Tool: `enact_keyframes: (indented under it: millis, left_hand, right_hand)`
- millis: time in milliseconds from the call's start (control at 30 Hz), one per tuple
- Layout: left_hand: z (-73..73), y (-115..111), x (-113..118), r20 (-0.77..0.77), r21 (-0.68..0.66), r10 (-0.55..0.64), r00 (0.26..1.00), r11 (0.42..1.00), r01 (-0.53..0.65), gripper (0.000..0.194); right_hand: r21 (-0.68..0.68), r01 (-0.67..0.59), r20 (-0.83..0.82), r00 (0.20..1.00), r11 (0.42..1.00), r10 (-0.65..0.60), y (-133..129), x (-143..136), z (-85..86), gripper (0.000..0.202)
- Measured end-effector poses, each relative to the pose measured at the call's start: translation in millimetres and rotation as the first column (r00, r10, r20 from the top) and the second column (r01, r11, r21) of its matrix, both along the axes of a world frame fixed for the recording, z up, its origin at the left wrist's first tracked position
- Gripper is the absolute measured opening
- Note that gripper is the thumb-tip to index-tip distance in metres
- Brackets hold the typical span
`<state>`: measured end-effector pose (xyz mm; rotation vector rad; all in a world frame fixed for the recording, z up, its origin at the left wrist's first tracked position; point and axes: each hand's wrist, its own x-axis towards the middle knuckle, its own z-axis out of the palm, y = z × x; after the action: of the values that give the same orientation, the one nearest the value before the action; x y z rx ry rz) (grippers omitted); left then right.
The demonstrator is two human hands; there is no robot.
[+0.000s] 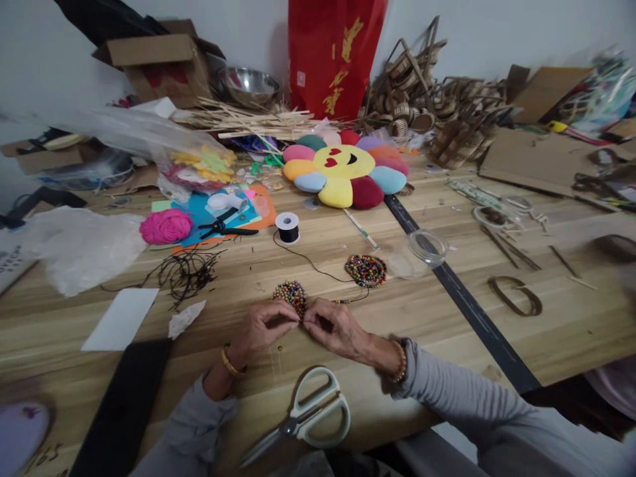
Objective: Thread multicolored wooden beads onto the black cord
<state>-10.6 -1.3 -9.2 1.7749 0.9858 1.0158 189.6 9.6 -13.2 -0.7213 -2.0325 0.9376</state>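
Just in front of a pile of small multicoloured beads (289, 292), my left hand (265, 326) and my right hand (340, 329) meet fingertip to fingertip. Both are pinched, and whatever lies between the fingertips is too small to make out. A coil of strung beads (366, 270) rests to the right, with a black cord running from it to a white spool of black cord (287, 228). A short strung row of beads (342, 301) lies beside my right hand. White-handled scissors (318, 411) lie nearer me.
A flower cushion (345, 165) sits at the back, before a red bag (334, 59). Left are pink yarn (166, 226), black pliers (218, 228), tangled black cord (186, 271), white paper (122, 319) and a dark phone-like slab (124, 404). Clear rings (428, 248) lie right.
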Motion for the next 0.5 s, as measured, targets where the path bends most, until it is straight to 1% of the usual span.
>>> enact_keyframes:
  millis: [167,333,500]
  left_hand:
    - [2.9,-0.4,0.7,-0.026,-0.004,-0.003,1.000,1.000,0.002,0.009]
    - [2.0,0.5,0.3,-0.032,0.020,0.008,0.999,1.000,-0.007,0.009]
    - [2.4,0.5,0.4,-0.038,0.001,0.013,0.999,1.000,-0.013,0.010]
  right_hand:
    - [-0.010,-0.009,0.020,1.000,1.000,0.009,0.0,0.6,-0.7,0.007]
    - [-0.022,-0.012,0.009,1.000,1.000,0.012,-0.8,1.2,-2.1,0.006]
    - [-0.017,-0.016,0.011,1.000,1.000,0.016,-0.5,0.7,0.1,0.007]
